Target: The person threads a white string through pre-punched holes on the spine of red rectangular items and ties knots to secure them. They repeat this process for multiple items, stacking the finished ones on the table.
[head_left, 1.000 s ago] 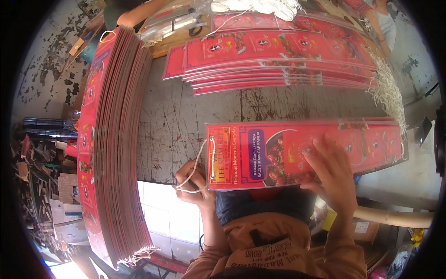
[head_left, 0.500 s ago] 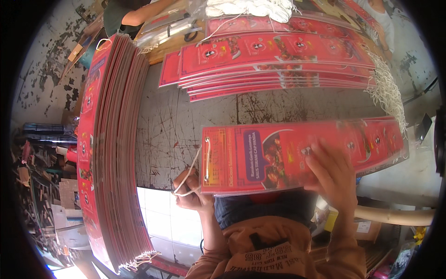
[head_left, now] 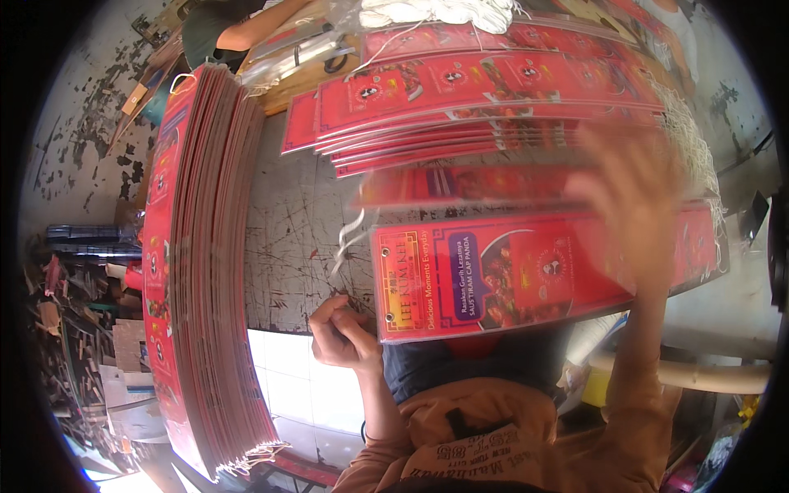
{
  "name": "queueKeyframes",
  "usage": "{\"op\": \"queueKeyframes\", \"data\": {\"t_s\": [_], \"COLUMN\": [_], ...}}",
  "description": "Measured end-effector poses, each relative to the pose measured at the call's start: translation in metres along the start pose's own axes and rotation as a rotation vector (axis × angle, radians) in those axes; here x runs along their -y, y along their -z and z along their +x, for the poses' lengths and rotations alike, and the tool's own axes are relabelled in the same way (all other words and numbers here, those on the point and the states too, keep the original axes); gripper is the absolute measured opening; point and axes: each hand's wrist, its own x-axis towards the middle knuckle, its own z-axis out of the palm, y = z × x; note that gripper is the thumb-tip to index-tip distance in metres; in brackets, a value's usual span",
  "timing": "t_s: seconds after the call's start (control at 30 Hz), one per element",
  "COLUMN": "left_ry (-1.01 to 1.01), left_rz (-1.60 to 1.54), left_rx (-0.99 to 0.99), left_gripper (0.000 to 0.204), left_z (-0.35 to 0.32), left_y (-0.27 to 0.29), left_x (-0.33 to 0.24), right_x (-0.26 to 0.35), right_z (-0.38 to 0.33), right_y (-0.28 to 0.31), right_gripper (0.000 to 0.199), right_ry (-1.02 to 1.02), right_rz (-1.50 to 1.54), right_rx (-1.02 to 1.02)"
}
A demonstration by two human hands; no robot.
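On a scratched grey worktable (head_left: 304, 222), a stack of long red printed cardboard signs (head_left: 526, 271) lies at the near edge, the blurred right hand (head_left: 637, 193) raised over it with fingers spread, the left hand (head_left: 345, 333) curled shut beside its punched corner, a white string (head_left: 352, 234) just above.

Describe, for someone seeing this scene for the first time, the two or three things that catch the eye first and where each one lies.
The eye lands first on the long red printed card lying flat in front of the person, with the blurred right hand above its right part. Next comes the tall stack of red cards along the left side, and the fanned pile of red cards at the top. The left hand, curled, sits by the card's lower left corner.
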Motion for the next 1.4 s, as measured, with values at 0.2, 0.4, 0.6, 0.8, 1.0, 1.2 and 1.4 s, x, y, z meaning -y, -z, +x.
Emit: {"op": "queueKeyframes", "data": {"t_s": [0.2,0.4,0.6,0.8,1.0,1.2,1.4], "left_ry": [0.001,-0.004,-0.05,-0.01,-0.035,-0.009,-0.012], "left_rz": [0.016,0.016,0.009,0.006,0.012,-0.003,0.013], "left_rx": [0.0,0.026,-0.002,0.022,0.01,0.008,0.0], "left_gripper": [0.015,0.015,0.015,0.016,0.015,0.015,0.018], "left_z": [0.0,-0.001,0.0,0.001,0.001,-0.003,-0.001], "left_y": [0.0,0.0,-0.001,-0.002,-0.001,0.0,-0.002], "left_x": [0.002,0.001,0.002,-0.001,0.002,0.004,0.0], "right_x": [0.001,0.01,-0.003,-0.009,-0.021,-0.041,-0.06], "right_z": [0.009,-0.034,-0.044,-0.044,-0.045,-0.021,0.013], "right_y": [0.02,0.012,0.003,-0.002,-0.007,-0.01,-0.028], "right_gripper": [0.043,0.04,0.038,0.038,0.035,0.034,0.036], "right_ry": [-0.169,-0.096,-0.194,-0.155,0.116,0.032,-0.049], "right_rz": [0.137,0.334,0.275,0.232,0.04,0.071,-0.191], "right_rx": [-0.005,0.305,0.281,0.303,0.174,0.097,-0.089]}}
